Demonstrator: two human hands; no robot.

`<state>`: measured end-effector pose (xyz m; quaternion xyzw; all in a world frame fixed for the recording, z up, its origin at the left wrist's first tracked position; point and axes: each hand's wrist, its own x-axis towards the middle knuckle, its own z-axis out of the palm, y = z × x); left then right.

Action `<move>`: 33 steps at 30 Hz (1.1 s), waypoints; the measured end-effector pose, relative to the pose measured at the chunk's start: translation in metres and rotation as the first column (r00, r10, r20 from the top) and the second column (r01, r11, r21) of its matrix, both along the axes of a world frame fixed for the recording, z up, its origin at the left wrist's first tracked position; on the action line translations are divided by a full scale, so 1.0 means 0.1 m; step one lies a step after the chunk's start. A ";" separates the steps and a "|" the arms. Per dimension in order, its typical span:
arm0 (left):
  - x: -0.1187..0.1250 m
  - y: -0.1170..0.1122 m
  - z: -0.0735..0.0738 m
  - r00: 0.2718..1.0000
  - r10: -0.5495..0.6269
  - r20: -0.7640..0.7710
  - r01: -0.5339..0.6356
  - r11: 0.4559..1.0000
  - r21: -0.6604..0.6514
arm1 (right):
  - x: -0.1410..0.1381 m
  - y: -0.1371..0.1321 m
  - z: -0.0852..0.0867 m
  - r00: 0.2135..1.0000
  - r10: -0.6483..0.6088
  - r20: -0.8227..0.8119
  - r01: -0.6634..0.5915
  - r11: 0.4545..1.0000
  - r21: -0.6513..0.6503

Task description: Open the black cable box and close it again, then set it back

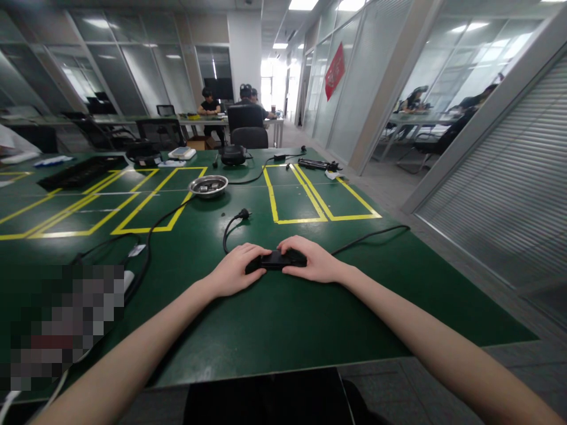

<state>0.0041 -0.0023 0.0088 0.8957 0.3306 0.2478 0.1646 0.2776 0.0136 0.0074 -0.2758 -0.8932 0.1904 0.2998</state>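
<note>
A black power adapter (275, 260) lies low over the green table, held at both ends. My left hand (237, 268) closes on its left end, thumb and fingers around it. On the other end my right hand (312, 260) grips with thumb below and fingers above. A short cord runs from behind my left hand to a black plug (243, 215) lying on the table. Past my right hand, a thin black cable (372, 237) stretches over the tabletop to the right. Parts of the adapter's ends are hidden by my fingers.
A steel bowl (208, 186) with small metal pieces stands ahead. Yellow tape (277, 200) marks rectangles on the green table (274, 330). A folded tripod (319, 164), a black case (233, 155) and a black tray (82, 172) lie farther off. At left is a pixelated object (66, 324). People sit beyond.
</note>
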 end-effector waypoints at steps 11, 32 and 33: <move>0.00 -0.02 0.03 1.000 0.004 0.009 -0.004 1.000 -0.007 | 0.01 0.03 0.00 0.992 -0.081 -0.097 0.047 0.951 -0.307; 0.11 -0.10 0.02 0.973 0.224 -0.060 -0.221 0.974 0.049 | -0.01 -0.02 0.04 0.983 -0.037 0.182 0.043 0.999 -0.028; 0.13 -0.11 0.01 0.972 0.228 -0.063 -0.223 0.972 0.076 | -0.01 -0.02 0.04 0.981 -0.041 0.187 0.042 0.999 -0.001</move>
